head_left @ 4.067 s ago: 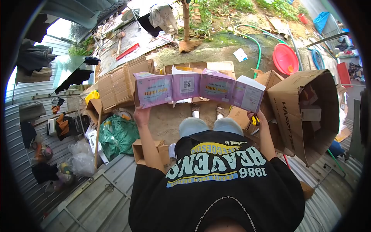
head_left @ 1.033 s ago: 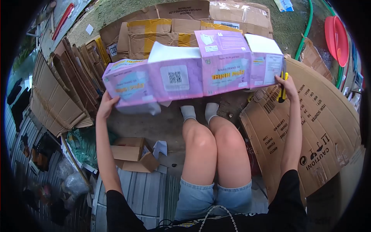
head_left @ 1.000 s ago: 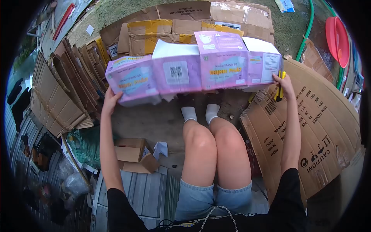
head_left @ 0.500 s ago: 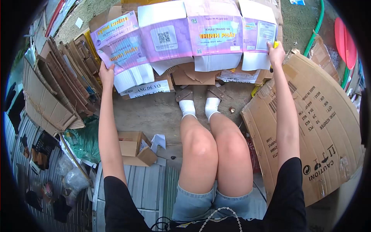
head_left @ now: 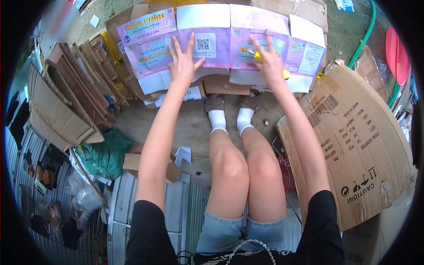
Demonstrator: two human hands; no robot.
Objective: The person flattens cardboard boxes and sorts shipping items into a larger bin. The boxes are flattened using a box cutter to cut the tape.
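An unfolded purple and white printed carton [head_left: 216,44] lies spread over a pile of flattened cardboard in front of my feet. My left hand [head_left: 183,62] rests on its left middle panel with the fingers spread, beside the QR code. On the right middle panel is my right hand [head_left: 270,64], some fingers stretched over the print. A yellow-handled cutter [head_left: 258,56] is held in that hand, its handle passing under the palm and showing again near the wrist.
Upright cardboard sheets [head_left: 79,84] stand at the left. A large brown carton [head_left: 349,145] leans at the right. Beside my legs is a small open box [head_left: 132,163], with a green bag [head_left: 104,154] nearby. A green hose [head_left: 369,39] and a red object [head_left: 396,55] lie at the upper right.
Both hands have let go of the carton's outer ends and moved inward onto its middle panels. The carton now lies flatter on the pile, slightly further right.
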